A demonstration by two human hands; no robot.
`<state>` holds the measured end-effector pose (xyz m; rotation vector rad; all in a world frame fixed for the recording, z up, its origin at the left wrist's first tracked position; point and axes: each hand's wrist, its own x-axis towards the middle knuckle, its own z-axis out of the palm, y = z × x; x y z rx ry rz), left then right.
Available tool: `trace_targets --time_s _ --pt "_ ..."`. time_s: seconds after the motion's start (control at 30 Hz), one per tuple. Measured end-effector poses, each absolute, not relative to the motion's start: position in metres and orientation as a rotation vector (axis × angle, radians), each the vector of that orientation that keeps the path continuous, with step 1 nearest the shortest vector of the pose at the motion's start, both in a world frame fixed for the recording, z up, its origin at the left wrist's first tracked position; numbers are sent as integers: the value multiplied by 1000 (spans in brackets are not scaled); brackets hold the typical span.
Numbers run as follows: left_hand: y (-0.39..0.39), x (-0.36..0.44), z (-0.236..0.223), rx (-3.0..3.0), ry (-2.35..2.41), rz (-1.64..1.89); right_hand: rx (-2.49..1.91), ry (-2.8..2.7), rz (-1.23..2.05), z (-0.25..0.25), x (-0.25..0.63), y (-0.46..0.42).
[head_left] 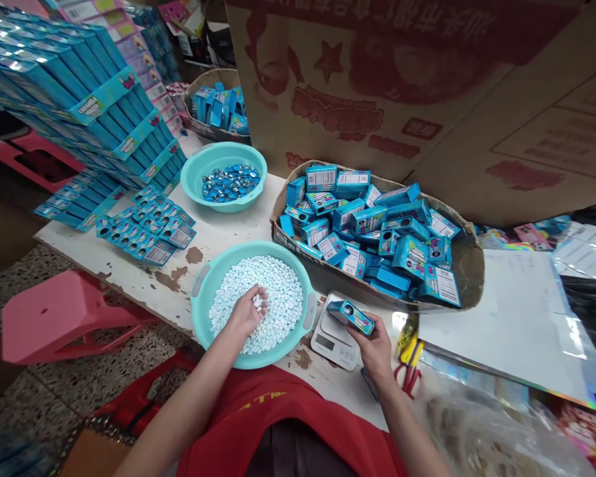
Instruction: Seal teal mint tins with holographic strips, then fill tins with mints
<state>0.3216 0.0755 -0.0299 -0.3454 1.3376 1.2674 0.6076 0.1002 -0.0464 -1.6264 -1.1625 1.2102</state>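
My left hand is cupped over a turquoise basin, its curled fingers around several small white candies. Many more pale candies fill the basin. In my right hand is a small blue box, gripped by its lower end, with a round dark hole in the face turned up. The box is just above a white digital scale; whether they touch I cannot tell. Behind the scale, a cut-down cardboard carton holds a heap of similar blue boxes.
A second turquoise bowl contains blue and silver round pieces. Filled blue boxes stand in rows at left, beside tall stacked display trays. Red-handled scissors lie right of the scale. A large cardboard box walls off the back. A pink stool stands left.
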Motion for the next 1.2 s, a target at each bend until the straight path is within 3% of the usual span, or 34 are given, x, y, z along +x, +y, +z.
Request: trace_targets --time_s 0.17,0.5,0.9,1.2 --pt "71 315 -32 -399 1346 1265 -1610 -1208 1230 -60 614 96" --pt "68 315 -31 -394 1362 1307 -1714 -1089 1048 -37 644 89" --pt "62 315 -26 -205 1376 1298 -1768 -1038 1052 -36 644 83" --pt "61 318 -22 90 1401 1086 -1770 -975 1057 -33 652 77"
